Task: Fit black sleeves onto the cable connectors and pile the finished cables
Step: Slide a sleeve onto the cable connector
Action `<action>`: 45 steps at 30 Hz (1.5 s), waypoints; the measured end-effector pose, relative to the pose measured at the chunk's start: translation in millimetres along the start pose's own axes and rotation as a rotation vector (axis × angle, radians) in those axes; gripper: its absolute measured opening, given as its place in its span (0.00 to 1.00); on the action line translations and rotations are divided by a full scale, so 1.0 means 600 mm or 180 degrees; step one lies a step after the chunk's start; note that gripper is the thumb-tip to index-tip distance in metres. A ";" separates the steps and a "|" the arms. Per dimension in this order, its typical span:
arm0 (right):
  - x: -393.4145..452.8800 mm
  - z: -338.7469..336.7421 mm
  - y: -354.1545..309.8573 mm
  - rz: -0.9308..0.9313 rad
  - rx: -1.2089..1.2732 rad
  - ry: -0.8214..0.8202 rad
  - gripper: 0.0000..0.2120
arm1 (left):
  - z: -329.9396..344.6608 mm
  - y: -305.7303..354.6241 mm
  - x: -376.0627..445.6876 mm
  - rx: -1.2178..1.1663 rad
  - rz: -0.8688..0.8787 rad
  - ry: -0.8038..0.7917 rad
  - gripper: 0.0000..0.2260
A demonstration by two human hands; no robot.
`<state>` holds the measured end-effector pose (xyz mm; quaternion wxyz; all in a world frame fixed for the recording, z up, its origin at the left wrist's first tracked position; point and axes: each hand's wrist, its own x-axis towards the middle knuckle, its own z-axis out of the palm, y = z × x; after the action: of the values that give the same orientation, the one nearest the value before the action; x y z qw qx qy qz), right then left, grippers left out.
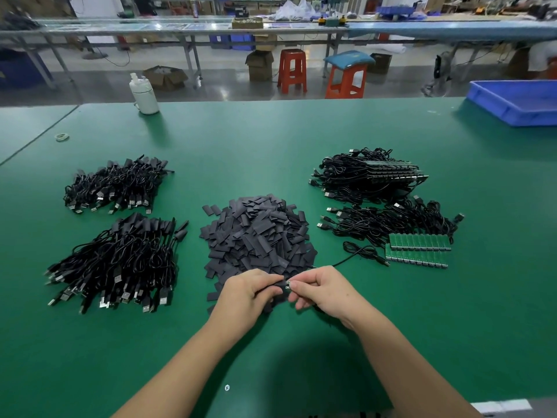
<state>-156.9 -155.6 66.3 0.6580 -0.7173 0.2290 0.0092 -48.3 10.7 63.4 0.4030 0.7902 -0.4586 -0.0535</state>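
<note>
Step in hand: fitting one sleeve onto one connector, at the near centre of the green counter (301,131).

- Left hand (251,292): fingers curled, pinching a black sleeve (278,286) at its tip.
- Right hand (319,286): fingers curled, pinching a small circuit-board connector (288,285) that meets the sleeve's mouth. Its cable (361,251) trails off to the right and farther back.
- Heap of loose black sleeves (259,236): just beyond the hands, centre.
- Finished cables, left: near pile (117,263) and far pile (114,184), both sleeved.
- Unsleeved cables with green boards (419,248), right; a second bundle (370,176) lies farther back.
- White bottle (144,95), far left; blue crate (518,101), far right.

Judgement: insertion is barely begun. The next move calls for keeping board and sleeve mouth aligned, sliding the sleeve fully over, then laying the cable on a left pile.
</note>
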 end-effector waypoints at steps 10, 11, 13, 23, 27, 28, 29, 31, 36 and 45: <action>-0.004 0.005 -0.009 -0.0003 -0.0822 0.0037 0.09 | 0.000 -0.002 -0.002 0.0088 0.0134 -0.0231 0.09; -0.004 0.005 -0.010 -0.0001 -0.0828 0.0046 0.09 | 0.001 -0.002 -0.003 0.0048 0.0124 -0.0228 0.09; -0.005 0.006 -0.012 0.0005 -0.0800 0.0049 0.09 | 0.004 -0.001 -0.006 -0.0021 0.0113 -0.0166 0.09; -0.015 0.012 -0.009 0.0151 -0.0368 -0.0108 0.08 | -0.002 0.002 -0.007 0.0308 0.0487 -0.0458 0.09; -0.015 0.013 -0.012 0.0089 -0.0380 -0.0189 0.09 | 0.002 0.000 -0.010 0.0383 0.0425 -0.0408 0.09; -0.015 0.011 -0.015 0.0042 -0.0449 -0.0184 0.09 | 0.003 0.000 -0.009 0.0384 0.0414 -0.0343 0.09; -0.014 0.008 -0.017 -0.0019 -0.0597 -0.0149 0.09 | 0.004 0.000 -0.008 0.0365 0.0386 -0.0269 0.09; -0.014 0.001 -0.021 -0.0138 -0.1074 -0.0028 0.09 | 0.005 -0.001 -0.005 0.0339 0.0283 -0.0140 0.08; -0.020 -0.005 -0.018 -0.0148 -0.1265 -0.0113 0.09 | 0.006 -0.007 -0.005 0.0490 0.0278 -0.0253 0.09; -0.021 0.005 -0.023 -0.0234 -0.1865 -0.0010 0.12 | 0.015 -0.005 0.002 0.0706 0.0371 -0.0556 0.09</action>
<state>-162.7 -148.6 82.7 0.4231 -0.8845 0.1895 0.0522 -49.7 5.0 55.6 0.2742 0.7943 -0.5401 -0.0476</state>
